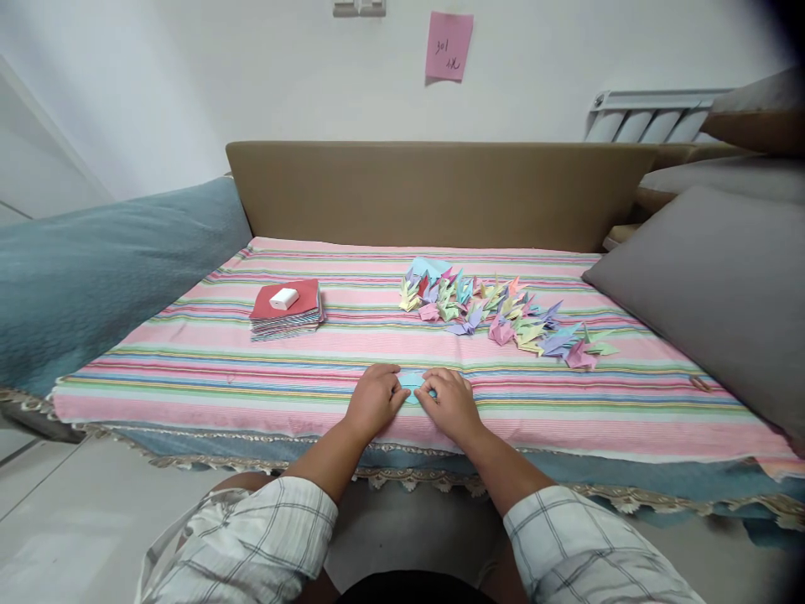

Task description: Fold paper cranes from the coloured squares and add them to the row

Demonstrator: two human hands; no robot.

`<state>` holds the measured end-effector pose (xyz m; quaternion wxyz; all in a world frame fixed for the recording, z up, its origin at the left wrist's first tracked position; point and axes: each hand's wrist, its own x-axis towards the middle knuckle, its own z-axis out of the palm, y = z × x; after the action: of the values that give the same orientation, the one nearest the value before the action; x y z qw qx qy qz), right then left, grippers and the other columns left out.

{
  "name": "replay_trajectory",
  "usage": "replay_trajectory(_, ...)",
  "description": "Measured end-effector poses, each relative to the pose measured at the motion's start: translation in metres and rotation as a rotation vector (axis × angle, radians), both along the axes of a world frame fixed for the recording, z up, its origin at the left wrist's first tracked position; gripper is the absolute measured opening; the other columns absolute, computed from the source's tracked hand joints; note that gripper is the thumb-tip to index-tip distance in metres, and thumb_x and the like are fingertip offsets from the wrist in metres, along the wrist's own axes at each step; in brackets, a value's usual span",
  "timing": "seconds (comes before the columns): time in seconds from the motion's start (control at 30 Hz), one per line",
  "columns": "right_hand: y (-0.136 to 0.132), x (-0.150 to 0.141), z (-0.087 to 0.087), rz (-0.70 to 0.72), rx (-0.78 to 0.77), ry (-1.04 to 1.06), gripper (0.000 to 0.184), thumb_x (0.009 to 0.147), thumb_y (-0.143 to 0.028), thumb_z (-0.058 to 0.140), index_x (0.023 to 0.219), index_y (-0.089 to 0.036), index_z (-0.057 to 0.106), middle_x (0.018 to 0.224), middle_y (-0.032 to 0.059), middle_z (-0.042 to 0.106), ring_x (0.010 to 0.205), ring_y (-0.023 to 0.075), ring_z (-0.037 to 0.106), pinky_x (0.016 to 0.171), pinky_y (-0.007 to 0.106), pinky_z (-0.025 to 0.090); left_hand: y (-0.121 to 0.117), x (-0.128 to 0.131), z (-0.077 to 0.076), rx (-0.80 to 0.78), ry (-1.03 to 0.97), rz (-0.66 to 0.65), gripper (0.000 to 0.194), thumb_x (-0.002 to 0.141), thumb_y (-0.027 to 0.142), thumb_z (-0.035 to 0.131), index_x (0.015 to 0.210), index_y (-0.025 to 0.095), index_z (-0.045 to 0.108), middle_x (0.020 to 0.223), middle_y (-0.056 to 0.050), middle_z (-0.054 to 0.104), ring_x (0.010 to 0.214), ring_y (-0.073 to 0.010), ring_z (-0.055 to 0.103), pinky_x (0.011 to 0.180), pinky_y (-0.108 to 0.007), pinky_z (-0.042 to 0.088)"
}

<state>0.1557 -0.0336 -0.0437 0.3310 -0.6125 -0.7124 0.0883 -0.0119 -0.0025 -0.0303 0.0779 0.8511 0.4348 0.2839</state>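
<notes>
My left hand (376,396) and my right hand (448,401) rest side by side on a pink striped cloth (207,361), near its front edge. Between them lies a small light-blue paper (412,382), mostly covered by my fingers. Both hands have curled fingers that pinch and press this paper. Farther back, a pile of folded paper cranes (496,312) in pastel colours is spread over the cloth. At the back left sits a stack of square paper sheets (288,312) with a red top sheet, and a small white box (283,298) lies on it.
The cloth covers a bed with a tan headboard (440,189). A teal blanket (94,268) rises on the left and a grey cushion (710,285) on the right. A pink note (449,46) hangs on the wall. My knees in plaid shorts are at the bottom.
</notes>
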Motion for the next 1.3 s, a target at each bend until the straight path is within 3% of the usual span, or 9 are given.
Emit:
replay_trajectory(0.3,-0.001,-0.005,0.003,-0.047,-0.029,-0.001,0.013,0.074,-0.029,0.06,0.064,-0.021,0.054,0.101,0.0011,0.062,0.096,0.021,0.051,0.082,0.035,0.032,0.0,0.004,0.0,-0.019,0.018,0.036,0.018,0.069,0.021,0.067,0.056,0.017,0.056,0.101,-0.01,0.065,0.1,-0.0247,0.056,0.087,-0.039,0.043)
replay_trajectory(0.7,0.002,0.005,0.001,0.006,-0.084,0.099,0.008,0.073,-0.022,0.055,0.081,-0.024,0.055,0.099,0.0012,0.063,0.097,0.0217,0.051,0.084,0.038,0.033,0.001,0.003,-0.001,-0.015,-0.016,0.055,0.02,0.066,0.022,0.07,0.055,0.018,0.054,0.102,-0.009,0.065,0.1,-0.0244,0.055,0.087,-0.039,0.041)
replay_trajectory(0.87,0.004,0.01,0.002,0.059,-0.088,0.117,0.017,0.073,-0.018,0.052,0.088,-0.025,0.057,0.1,0.0015,0.063,0.098,0.0215,0.051,0.086,0.038,0.035,0.001,0.001,0.001,-0.067,-0.077,0.065,0.019,0.066,0.02,0.069,0.065,0.019,0.049,0.089,-0.005,0.065,0.093,-0.0224,0.056,0.08,-0.036,0.043)
replay_trajectory(1.03,0.004,0.012,0.004,0.074,-0.106,0.122,0.02,0.073,-0.017,0.052,0.09,-0.025,0.058,0.102,0.0012,0.064,0.1,0.0217,0.052,0.087,0.039,0.035,0.003,-0.005,0.004,-0.134,-0.084,0.071,0.016,0.068,0.015,0.066,0.075,0.019,0.052,0.096,-0.004,0.065,0.09,-0.0216,0.056,0.078,-0.035,0.044)
replay_trajectory(1.2,0.003,0.01,0.006,0.057,-0.115,0.123,0.022,0.074,-0.018,0.054,0.093,-0.025,0.06,0.103,0.0017,0.064,0.1,0.0227,0.052,0.087,0.041,0.036,-0.003,-0.004,0.004,0.055,0.035,-0.054,0.019,0.077,0.014,0.06,0.093,0.023,0.062,0.117,-0.003,0.061,0.104,-0.0224,0.051,0.091,-0.039,0.038)
replay_trajectory(1.3,0.002,0.01,0.006,0.052,-0.091,0.11,0.023,0.074,-0.019,0.055,0.095,-0.025,0.061,0.103,0.0025,0.064,0.1,0.0223,0.053,0.088,0.04,0.037,-0.01,-0.001,0.004,0.126,0.199,-0.136,0.018,0.084,0.021,0.054,0.097,0.027,0.064,0.116,-0.001,0.062,0.1,-0.022,0.052,0.088,-0.04,0.038)
